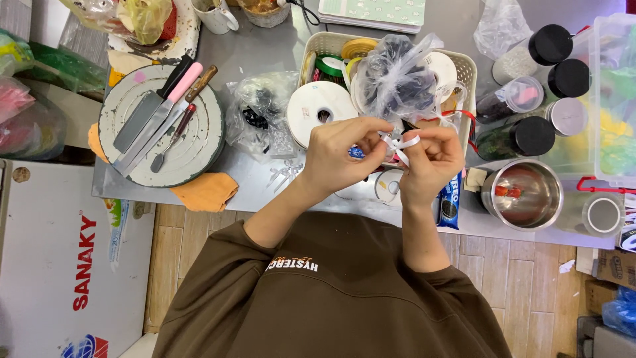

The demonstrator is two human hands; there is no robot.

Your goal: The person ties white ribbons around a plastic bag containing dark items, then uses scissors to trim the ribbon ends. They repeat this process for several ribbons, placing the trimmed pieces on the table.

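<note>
left hand (338,156): thumb and forefinger pressed together, pinching one end of the ribbon; other fingers curled in.
right hand (432,159): fingertips pinching the other end of the ribbon, rest of the fingers folded under.
ribbon (400,144): thin, white, looped between both hands, held up off the table just in front of the basket; probably held taut so the loop keeps its shape.
basket (472,66): cream plastic, holds ribbon spools and a clear bag (397,73) of dark bits; sits just beyond the hands, within reach.
spool (322,109): big white roll, leaning at the basket's left edge.
turntable (199,142): round, white, smeared; spatulas (156,116) laid flat on it, handles away from the person.
packet (451,202): blue biscuit pack, upright at the table edge beside the right wrist.
jars (540,79): black-lidded, clustered right, labels unreadable.
cup (527,192): steel, open, near right.
chest (53,265): white, red lettering, lower left.
</note>
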